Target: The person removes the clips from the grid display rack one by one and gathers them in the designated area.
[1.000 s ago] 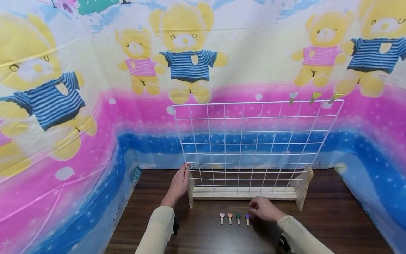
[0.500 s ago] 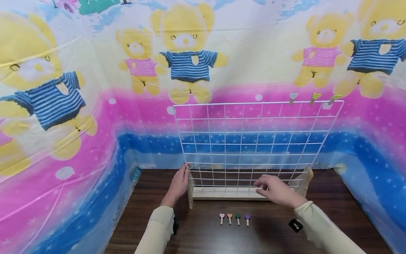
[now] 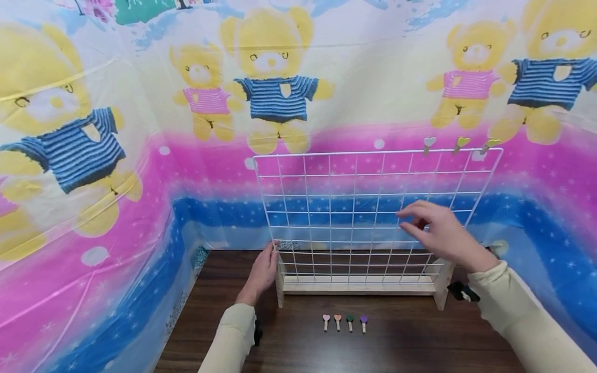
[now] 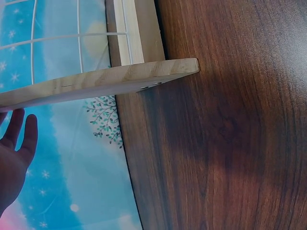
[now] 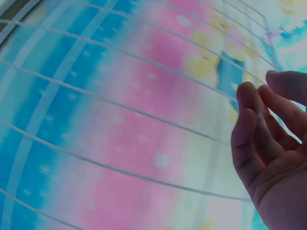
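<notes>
A white wire grid rack (image 3: 354, 212) stands upright on wooden feet. My left hand (image 3: 263, 269) touches the top of its left wooden side panel (image 4: 100, 81); in the left wrist view two fairly straight fingers reach toward the wood. My right hand (image 3: 438, 230) is raised in front of the grid's right half, thumb and fingertips close together. I cannot tell whether something small is between them. Heart-topped mini clothespins lie in a row on the table: pink (image 3: 326, 322), orange (image 3: 338, 322), green (image 3: 350, 323) and purple (image 3: 364, 324).
On the grid's top wire, toward the right, sit a white heart clothespin (image 3: 429, 144) and two yellow heart clothespins (image 3: 461, 144). A brown wooden table (image 3: 298, 352) carries the rack. Behind it hangs a bear-print curtain (image 3: 364, 88).
My right hand has risen from beside the purple clothespin, up and to the right, in front of the grid. The left hand stays at the side panel.
</notes>
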Available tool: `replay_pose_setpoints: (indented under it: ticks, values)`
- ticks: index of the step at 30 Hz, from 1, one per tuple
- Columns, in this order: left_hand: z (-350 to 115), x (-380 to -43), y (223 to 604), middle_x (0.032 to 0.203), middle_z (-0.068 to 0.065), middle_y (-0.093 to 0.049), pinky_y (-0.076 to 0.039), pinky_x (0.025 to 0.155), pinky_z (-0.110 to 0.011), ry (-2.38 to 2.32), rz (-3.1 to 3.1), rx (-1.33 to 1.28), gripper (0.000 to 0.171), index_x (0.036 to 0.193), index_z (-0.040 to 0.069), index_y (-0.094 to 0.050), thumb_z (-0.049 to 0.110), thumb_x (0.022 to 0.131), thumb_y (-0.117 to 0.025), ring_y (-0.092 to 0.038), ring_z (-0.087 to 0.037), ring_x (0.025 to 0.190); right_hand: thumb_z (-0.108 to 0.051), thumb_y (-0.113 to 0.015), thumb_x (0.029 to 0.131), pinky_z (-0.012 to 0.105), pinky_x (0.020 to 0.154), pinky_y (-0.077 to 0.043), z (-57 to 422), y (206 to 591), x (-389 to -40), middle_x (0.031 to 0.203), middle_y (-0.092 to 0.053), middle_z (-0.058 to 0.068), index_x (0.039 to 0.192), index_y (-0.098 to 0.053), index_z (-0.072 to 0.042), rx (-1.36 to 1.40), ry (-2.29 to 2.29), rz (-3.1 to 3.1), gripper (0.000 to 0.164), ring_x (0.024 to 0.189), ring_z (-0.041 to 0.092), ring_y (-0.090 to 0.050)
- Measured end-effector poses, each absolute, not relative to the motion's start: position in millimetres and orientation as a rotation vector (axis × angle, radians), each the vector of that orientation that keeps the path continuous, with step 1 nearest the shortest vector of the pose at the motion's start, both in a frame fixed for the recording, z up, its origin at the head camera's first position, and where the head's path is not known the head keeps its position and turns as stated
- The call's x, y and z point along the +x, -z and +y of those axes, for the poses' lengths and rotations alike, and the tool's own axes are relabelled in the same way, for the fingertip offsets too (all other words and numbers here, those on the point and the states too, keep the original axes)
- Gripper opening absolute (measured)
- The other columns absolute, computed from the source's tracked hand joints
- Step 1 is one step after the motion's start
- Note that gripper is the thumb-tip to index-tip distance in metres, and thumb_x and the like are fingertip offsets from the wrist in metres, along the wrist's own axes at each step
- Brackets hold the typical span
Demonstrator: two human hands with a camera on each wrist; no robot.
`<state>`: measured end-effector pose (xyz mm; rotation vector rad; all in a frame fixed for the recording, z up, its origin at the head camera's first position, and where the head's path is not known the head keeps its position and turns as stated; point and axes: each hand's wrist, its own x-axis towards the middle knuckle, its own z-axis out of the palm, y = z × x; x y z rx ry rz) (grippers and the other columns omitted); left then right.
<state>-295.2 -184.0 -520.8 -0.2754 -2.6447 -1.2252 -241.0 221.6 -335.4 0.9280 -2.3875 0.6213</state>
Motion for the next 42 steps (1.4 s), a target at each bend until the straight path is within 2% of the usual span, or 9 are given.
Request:
replay_pose_setpoints:
  ticks: [8,13,18,24,26,30,32,38,42]
  values:
    - [-184.0,-296.0,520.9,0.137,-0.017,-0.047,-0.035,0.1,-0.052,1.22,-2.66,-0.264,0.039,0.14,0.01,-0.042,0.022,0.105,-0.034,-0.043,-0.032,0.126,0.005,-0.073,0.078,0.009,0.06,-0.043,229.2,277.9,-241.7,0.09,-0.06,0.002,0.111,-0.068,-0.003,0.836,-0.662,-2.154,0.034,0.066,0.0,-0.053]
    - [-183.5,-296.0,522.0,0.137,-0.018,-0.047,-0.035,0.099,-0.053,1.235,-2.65,-0.267,0.038,0.14,0.009,-0.042,0.018,0.104,-0.036,-0.043,-0.034,0.126,0.003,-0.069,0.083,0.009,0.055,-0.042,231.0,258.0,-243.2,0.091,-0.059,0.003,0.115,-0.067,-0.003,0.733,-0.742,-2.123,0.033,0.063,0.0,-0.054]
    - [-183.2,-296.3,522.2,0.133,-0.017,-0.05,-0.036,0.098,-0.053,1.22,-2.64,-0.276,0.037,0.138,0.008,-0.044,0.018,0.104,-0.036,-0.045,-0.034,0.122,-0.004,-0.066,0.087,0.011,0.052,-0.041,230.3,247.6,-247.2,0.105,-0.059,0.005,0.119,-0.066,-0.006,0.629,-0.832,-2.114,0.031,0.064,-0.004,-0.055]
    - [-183.8,-296.0,522.4,0.133,-0.018,-0.05,-0.036,0.098,-0.053,1.219,-2.631,-0.286,0.037,0.138,0.008,-0.044,0.02,0.104,-0.036,-0.046,-0.034,0.122,-0.012,-0.058,0.093,0.007,0.06,-0.043,228.3,237.4,-255.8,0.126,-0.052,0.007,0.13,-0.058,-0.009,0.534,-0.923,-2.176,0.036,0.066,-0.009,-0.058]
    - [-184.1,-295.8,522.9,0.134,-0.018,-0.049,-0.035,0.099,-0.053,1.221,-2.634,-0.287,0.038,0.139,0.008,-0.043,0.021,0.104,-0.035,-0.044,-0.034,0.124,-0.015,-0.056,0.095,0.006,0.062,-0.044,227.6,235.1,-258.7,0.12,-0.056,0.01,0.133,-0.055,-0.01,0.507,-0.951,-2.21,0.038,0.065,-0.005,-0.06]
    - [-184.6,-295.6,523.7,0.136,-0.017,-0.048,-0.035,0.1,-0.052,1.213,-2.647,-0.283,0.04,0.141,0.009,-0.042,0.023,0.105,-0.033,-0.043,-0.033,0.125,-0.02,-0.052,0.098,0.011,0.056,-0.046,225.6,233.1,-264.0,0.091,-0.064,0.015,0.135,-0.052,-0.009,0.462,-0.958,-2.276,0.039,0.062,0.008,-0.063]
    - [-184.7,-295.7,524.1,0.136,-0.017,-0.048,-0.035,0.1,-0.052,1.209,-2.65,-0.283,0.04,0.141,0.009,-0.042,0.024,0.105,-0.033,-0.043,-0.033,0.126,-0.023,-0.05,0.099,0.014,0.053,-0.046,224.1,232.4,-266.5,0.084,-0.065,0.015,0.135,-0.053,-0.008,0.444,-0.951,-2.304,0.039,0.061,0.012,-0.063]
    - [-184.9,-295.4,524.5,0.135,-0.017,-0.048,-0.035,0.1,-0.052,1.22,-2.645,-0.281,0.041,0.141,0.007,-0.041,0.024,0.105,-0.034,-0.043,-0.033,0.126,-0.024,-0.049,0.099,0.019,0.046,-0.044,220.8,233.3,-272.8,0.085,-0.062,0.013,0.131,-0.056,-0.005,0.417,-0.942,-2.341,0.038,0.056,0.006,-0.059]
    - [-185.2,-295.1,524.1,0.137,-0.017,-0.047,-0.034,0.101,-0.051,1.22,-2.643,-0.285,0.041,0.141,0.007,-0.041,0.023,0.105,-0.034,-0.042,-0.033,0.127,-0.024,-0.049,0.099,0.019,0.047,-0.045,219.4,234.5,-273.2,0.088,-0.061,0.013,0.131,-0.056,-0.004,0.394,-0.957,-2.338,0.038,0.055,0.008,-0.059]
